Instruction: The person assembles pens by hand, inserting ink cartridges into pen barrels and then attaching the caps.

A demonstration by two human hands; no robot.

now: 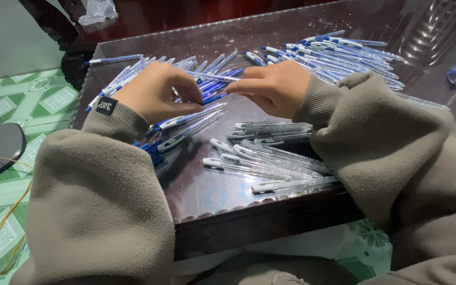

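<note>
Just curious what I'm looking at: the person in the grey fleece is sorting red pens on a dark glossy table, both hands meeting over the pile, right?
Not quite: the pens are blue and clear, not red, as the head view shows. The rest holds: the left hand and right hand meet over the pile on the dark glossy table.

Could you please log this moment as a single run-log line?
left hand: pinching pen part | right hand: pinching same part | pens: loose piles around hands | table: dark, glossy

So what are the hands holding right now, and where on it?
Both hands, left and right, pinch one thin pen part between them, each at one end. Which piece it is cannot be told.
</note>
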